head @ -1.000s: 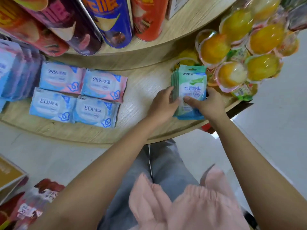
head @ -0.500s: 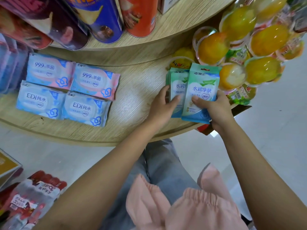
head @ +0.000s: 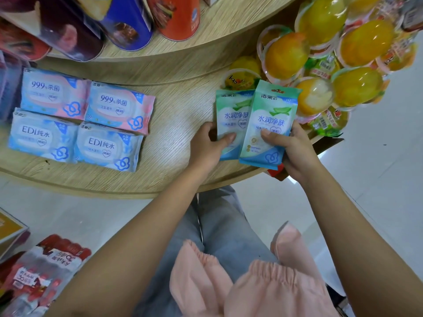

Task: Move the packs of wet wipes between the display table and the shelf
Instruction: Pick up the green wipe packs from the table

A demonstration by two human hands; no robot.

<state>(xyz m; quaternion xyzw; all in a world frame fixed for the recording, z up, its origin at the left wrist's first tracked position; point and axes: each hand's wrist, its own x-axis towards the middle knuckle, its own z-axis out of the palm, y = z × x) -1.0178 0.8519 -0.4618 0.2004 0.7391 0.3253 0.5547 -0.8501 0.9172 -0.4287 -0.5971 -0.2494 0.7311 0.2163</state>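
Observation:
Two small green wet wipe packs stand side by side near the right end of the round wooden display table (head: 174, 124). My left hand (head: 207, 145) grips the left green pack (head: 231, 115), thumb on its front. My right hand (head: 290, 147) grips the right green pack (head: 270, 124), which overlaps the left one and sits nearer to me. Further left on the table lie two pink-and-blue packs (head: 87, 101) and, in front of them, two blue packs (head: 73, 143), all flat.
Orange jelly cups (head: 325, 56) are piled at the table's right end, touching the green packs. Tall snack cans (head: 128, 21) stand on the raised upper tier behind. More blue packs (head: 9, 83) stand at the far left. Red packaged goods (head: 43, 268) lie on the floor at lower left.
The single stack of green packs has been split: my right hand drew one pack off to the right and toward me, while my left hand kept the other in place.

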